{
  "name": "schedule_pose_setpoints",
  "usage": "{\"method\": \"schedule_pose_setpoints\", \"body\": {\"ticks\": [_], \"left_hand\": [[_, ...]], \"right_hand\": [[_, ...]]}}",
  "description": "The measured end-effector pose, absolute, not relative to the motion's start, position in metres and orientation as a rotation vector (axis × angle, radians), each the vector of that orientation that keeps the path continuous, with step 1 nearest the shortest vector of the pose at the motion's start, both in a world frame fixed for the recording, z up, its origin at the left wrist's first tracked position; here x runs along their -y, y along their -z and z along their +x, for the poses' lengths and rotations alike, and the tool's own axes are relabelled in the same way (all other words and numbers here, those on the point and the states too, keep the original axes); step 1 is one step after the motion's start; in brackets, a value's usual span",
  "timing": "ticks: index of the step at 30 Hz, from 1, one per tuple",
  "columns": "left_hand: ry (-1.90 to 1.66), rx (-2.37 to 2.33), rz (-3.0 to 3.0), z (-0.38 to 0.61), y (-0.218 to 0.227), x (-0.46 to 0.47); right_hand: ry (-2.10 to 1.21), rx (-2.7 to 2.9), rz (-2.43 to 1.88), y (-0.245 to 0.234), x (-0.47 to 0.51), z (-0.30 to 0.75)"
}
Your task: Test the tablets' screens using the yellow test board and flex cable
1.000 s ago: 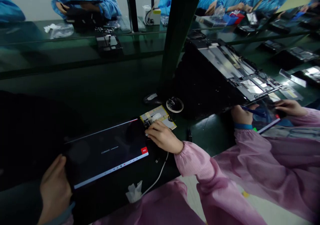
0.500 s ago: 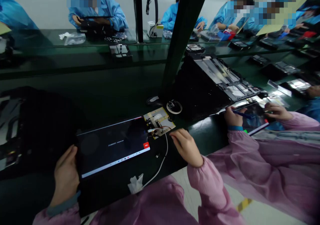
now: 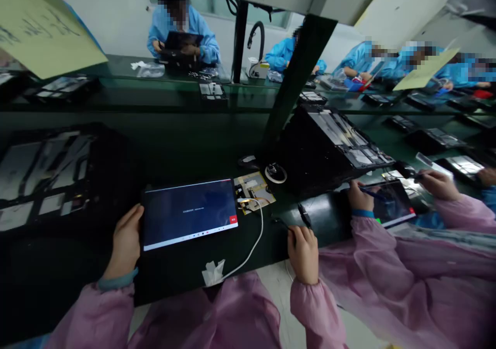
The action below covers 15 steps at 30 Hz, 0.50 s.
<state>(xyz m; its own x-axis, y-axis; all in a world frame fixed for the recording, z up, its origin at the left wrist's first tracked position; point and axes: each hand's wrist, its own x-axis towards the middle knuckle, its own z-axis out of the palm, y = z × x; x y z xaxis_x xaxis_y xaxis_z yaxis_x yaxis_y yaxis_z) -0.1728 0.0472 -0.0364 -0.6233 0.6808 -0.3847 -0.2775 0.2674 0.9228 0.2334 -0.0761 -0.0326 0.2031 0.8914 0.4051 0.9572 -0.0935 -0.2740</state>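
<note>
A tablet (image 3: 189,212) with a lit screen, a pale bar along its bottom and a red square at the lower right lies on the dark green bench. My left hand (image 3: 127,240) grips its left edge. At the tablet's right edge sits a small board (image 3: 253,189) with yellow edges. A white cable (image 3: 260,230) curves from it towards a crumpled piece of white tape (image 3: 213,272) at the bench edge. My right hand (image 3: 304,251) is closed, its fingertips on what looks like a thin black cable (image 3: 279,221). Just beyond lies a black plug-like piece (image 3: 304,215).
A black mouse (image 3: 248,161) and a tape roll (image 3: 276,173) lie behind the board. Stacks of device housings stand left (image 3: 46,168) and right (image 3: 344,132). At right, a co-worker's hands (image 3: 360,196) handle another tablet (image 3: 391,202). A slanted post (image 3: 298,70) rises behind.
My right hand has moved away from the board towards the bench's front edge, and its fingers are more curled. My left hand stays on the tablet. The camera view has shifted.
</note>
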Motion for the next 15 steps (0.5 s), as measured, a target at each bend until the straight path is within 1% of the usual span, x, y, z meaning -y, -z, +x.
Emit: {"method": "schedule_pose_setpoints", "body": {"ticks": [3,8,12,15], "left_hand": [[-1.488,-1.661,0.305,-0.176,0.044,-0.048],[-1.458,-1.609,0.319,-0.176,0.045,-0.049],[-1.453,-1.587,0.343,-0.178,0.048,-0.05],[-1.46,-1.587,0.347,-0.18,0.051,-0.051]], "right_hand": [[0.226,1.776,-1.983,0.024,0.064,0.231],[0.023,1.977,-1.601,0.001,0.013,0.187],[0.066,2.233,-1.437,-0.004,-0.035,0.161],[0.096,2.385,-1.334,-0.002,-0.054,0.158]]}}
